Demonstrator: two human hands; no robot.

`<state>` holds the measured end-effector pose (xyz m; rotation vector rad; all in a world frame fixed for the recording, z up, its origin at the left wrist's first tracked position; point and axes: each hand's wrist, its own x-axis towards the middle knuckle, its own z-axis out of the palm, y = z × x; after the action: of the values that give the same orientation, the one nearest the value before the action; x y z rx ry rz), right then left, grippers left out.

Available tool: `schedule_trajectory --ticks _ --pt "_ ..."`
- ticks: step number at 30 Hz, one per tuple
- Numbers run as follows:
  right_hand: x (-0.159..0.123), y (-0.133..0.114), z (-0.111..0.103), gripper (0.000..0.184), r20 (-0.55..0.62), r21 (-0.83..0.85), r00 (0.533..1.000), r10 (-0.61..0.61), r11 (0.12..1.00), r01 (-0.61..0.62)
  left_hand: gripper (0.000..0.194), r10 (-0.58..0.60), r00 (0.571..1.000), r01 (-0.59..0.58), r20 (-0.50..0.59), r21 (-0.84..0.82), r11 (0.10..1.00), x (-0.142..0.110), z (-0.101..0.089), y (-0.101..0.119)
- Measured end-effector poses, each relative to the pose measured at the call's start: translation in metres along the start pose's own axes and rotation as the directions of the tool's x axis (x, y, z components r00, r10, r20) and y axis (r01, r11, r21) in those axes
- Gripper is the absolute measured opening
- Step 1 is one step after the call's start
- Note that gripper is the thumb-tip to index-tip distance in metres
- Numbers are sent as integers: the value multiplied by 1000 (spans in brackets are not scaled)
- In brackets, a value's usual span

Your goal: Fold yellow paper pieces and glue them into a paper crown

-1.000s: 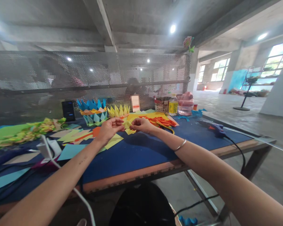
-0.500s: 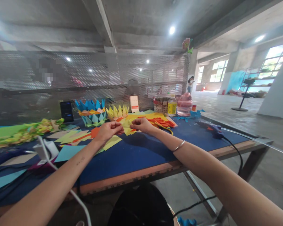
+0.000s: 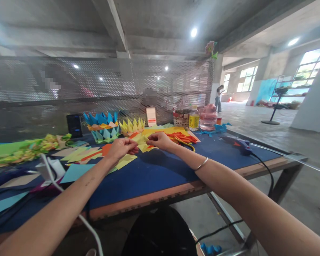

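Between my two hands is a small piece of yellow paper [image 3: 142,139], raised a little above the blue table top [image 3: 160,174]. My left hand [image 3: 122,147] pinches its left edge between thumb and fingers. On the other side, my right hand [image 3: 160,140] grips the right edge with its fingertips. The fingers hide part of the paper, so its exact folds cannot be made out. Just beyond stand a yellow pointed paper crown [image 3: 132,126] and a stack of blue, orange and green paper crowns [image 3: 102,126]. Orange paper pieces [image 3: 180,137] lie right of my right hand.
A glue gun [image 3: 241,145] with a black cord lies at the right. A bottle [image 3: 194,119], a pink jug [image 3: 208,119] and a basket [image 3: 180,119] stand at the back. Loose sheets and a power strip [image 3: 49,177] are at the left; a mesh panel [image 3: 106,85] rises behind.
Both hands stay nearly in place, and the yellow paper between them has shifted slightly in angle. A distant person at the right has moved a little to the right.
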<state>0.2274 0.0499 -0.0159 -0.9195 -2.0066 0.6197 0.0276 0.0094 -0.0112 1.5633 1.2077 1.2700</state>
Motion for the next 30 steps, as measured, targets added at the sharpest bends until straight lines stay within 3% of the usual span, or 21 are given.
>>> schedule_trajectory --ticks 4,8,12,20,30 --pt "-1 -3 -1 20 -12 5 999 33 999 -33 40 24 998 -24 52 11 1000 -1 -1 -1" --pt "-3 -8 1 18 59 70 998 2 998 -6 45 110 992 -114 58 58 992 -2 2 2" --pt "-5 -12 4 14 112 72 993 -22 997 14 30 141 982 -157 127 122 980 -3 2 4" --pt "-7 -15 5 15 107 34 994 -34 999 31 25 150 973 -185 173 206 961 -5 3 6" --pt "-8 -13 6 31 165 -23 984 -73 997 78 25 141 978 -177 152 262 949 -7 4 10"
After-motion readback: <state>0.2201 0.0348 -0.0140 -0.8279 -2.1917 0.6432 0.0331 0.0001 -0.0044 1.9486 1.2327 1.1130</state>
